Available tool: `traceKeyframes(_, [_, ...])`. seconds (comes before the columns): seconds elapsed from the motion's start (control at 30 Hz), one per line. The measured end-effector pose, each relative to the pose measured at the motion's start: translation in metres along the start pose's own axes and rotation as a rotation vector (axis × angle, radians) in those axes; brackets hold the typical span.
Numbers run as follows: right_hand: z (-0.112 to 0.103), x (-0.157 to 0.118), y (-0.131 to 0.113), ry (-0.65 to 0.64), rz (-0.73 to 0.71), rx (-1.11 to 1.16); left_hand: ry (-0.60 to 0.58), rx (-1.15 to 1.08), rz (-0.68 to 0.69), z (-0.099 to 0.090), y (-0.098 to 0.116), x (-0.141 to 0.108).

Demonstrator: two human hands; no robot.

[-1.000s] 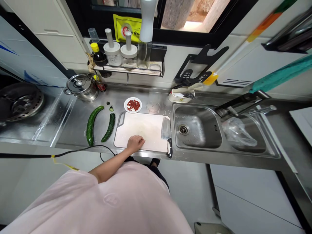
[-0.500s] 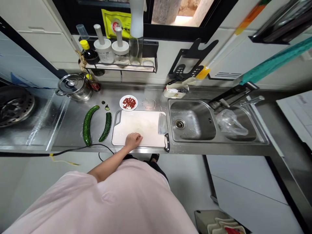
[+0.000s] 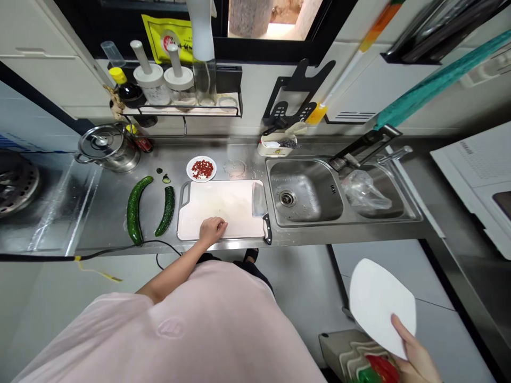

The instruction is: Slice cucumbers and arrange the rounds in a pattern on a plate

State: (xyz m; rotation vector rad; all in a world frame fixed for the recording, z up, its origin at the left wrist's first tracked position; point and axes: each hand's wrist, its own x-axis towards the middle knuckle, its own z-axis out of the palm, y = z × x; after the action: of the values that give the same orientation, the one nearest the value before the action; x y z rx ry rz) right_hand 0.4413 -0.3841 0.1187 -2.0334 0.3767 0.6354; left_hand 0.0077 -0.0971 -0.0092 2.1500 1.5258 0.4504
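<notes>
My left hand (image 3: 213,231) rests on the near edge of the white cutting board (image 3: 231,198), its fingers curled in and nothing visible in them. At the lower right, my right hand (image 3: 415,351) grips a white plate (image 3: 381,306) by its edge, thumb on the upper face, tilted over the floor. A cleaver (image 3: 258,199) lies along the board's right end, its black handle past the near corner. To the left of the board lie a short cucumber (image 3: 166,210) and a longer one (image 3: 136,213), with cut-off ends (image 3: 166,179) behind them.
A small plate of chopped red pieces (image 3: 202,169) stands behind the board. The sink (image 3: 305,213) is at the right, with a plastic bag (image 3: 365,190) in its second basin. A lidded pot (image 3: 109,149) sits back left. Below right stands a bin-like holder (image 3: 339,351).
My right hand has come into view at the lower right with a white plate. The view has turned slightly right; my left hand stays on the board.
</notes>
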Motion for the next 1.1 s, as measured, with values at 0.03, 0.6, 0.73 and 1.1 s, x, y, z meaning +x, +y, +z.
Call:
traceKeyframes(0.03, [0.007, 0.009, 0.003, -0.082, 0.006, 0.074, 0.0, -0.002, 0.0, 0.0, 0.0, 0.0])
traceKeyframes(0.6, [0.207, 0.011, -0.056, -0.614, 0.251, -0.047, 0.009, -0.17, -0.19, -0.008, 0.017, 0.003])
traceKeyframes(0.73, [0.239, -0.006, -0.057, -0.659, 0.18, -0.071, -0.006, -0.461, -0.26, -0.01, 0.035, 0.018])
traceKeyframes(1.1, [0.346, -0.064, -0.067, -0.792, 0.008, -0.122, -0.342, -1.237, -0.514, -0.014, 0.069, 0.079])
